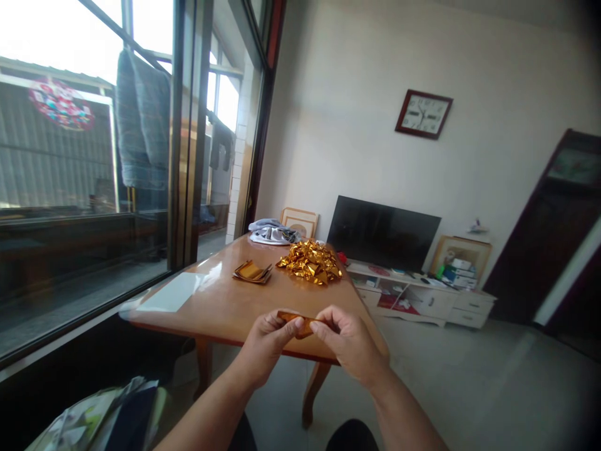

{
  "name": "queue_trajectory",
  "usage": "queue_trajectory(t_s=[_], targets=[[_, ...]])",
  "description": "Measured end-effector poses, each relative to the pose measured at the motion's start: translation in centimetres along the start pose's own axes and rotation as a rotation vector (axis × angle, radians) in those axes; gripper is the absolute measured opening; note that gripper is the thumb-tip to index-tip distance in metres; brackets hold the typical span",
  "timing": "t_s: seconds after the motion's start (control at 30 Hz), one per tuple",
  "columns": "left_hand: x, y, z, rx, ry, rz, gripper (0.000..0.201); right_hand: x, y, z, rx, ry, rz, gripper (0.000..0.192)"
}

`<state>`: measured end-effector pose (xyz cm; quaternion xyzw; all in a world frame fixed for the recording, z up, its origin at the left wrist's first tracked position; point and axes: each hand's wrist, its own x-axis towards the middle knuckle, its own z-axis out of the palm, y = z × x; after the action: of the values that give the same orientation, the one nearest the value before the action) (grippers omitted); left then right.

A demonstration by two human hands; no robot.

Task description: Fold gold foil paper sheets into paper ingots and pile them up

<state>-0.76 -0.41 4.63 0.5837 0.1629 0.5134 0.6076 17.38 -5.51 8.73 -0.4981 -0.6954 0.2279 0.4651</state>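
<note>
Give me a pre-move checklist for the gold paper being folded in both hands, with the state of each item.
1. Gold paper piece pinched by both hands: ok.
2. Left hand grips its left end: ok.
3. Right hand grips its right end: ok.
4. Piece held over the near edge of the wooden table, not resting on it: ok.
5. Flat stack of gold sheets and pile of folded gold pieces lie apart on the table: ok.
6. Fold lines on the held piece: cannot tell, fingers cover it.
</note>
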Motion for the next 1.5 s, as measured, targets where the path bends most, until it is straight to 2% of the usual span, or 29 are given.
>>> queue_trajectory(t_s=[0.37,0.5,0.63,0.83,0.97,1.13,1.27,1.5], targets=[[-0.4,0.2,0.9,-0.07,-0.033,-0.046,0.026,-0.9,1.6,-0.2,0.369,-0.111,0.166,0.04],[-0.4,0.3,0.9,-0.057,-0.008,-0.051,0.028,-0.9,2.6,-0.8,0.416,-0.056,0.19,0.042],[-0.2,0.2,0.8,-0.027,0.063,-0.04,0.024,-0.6,2.1,-1.5,0.308,0.108,0.138,0.042],[-0.3,-0.1,1.3,-0.004,0.061,-0.039,0.025,-0.4,0.0,-0.5,-0.037,0.012,-0.007,0.032],[-0.6,0.4,1.2,0.058,0.027,-0.036,0.021,-0.9,-0.3,-0.1,-0.152,0.054,-0.125,0.028],[-0.8,0.8,0.6,0.04,-0.011,-0.011,0.025,-1.6,-1.0,-0.7,-0.28,0.113,-0.241,0.023],[-0.9,1.1,-0.1,0.14,0.024,0.02,0.027,-1.8,-1.4,-0.9,-0.317,0.114,-0.267,0.02],[-1.1,2.5,-0.4,0.311,-0.06,0.102,0.025,-2.1,-1.5,-1.1,-0.264,0.081,-0.242,0.022]])
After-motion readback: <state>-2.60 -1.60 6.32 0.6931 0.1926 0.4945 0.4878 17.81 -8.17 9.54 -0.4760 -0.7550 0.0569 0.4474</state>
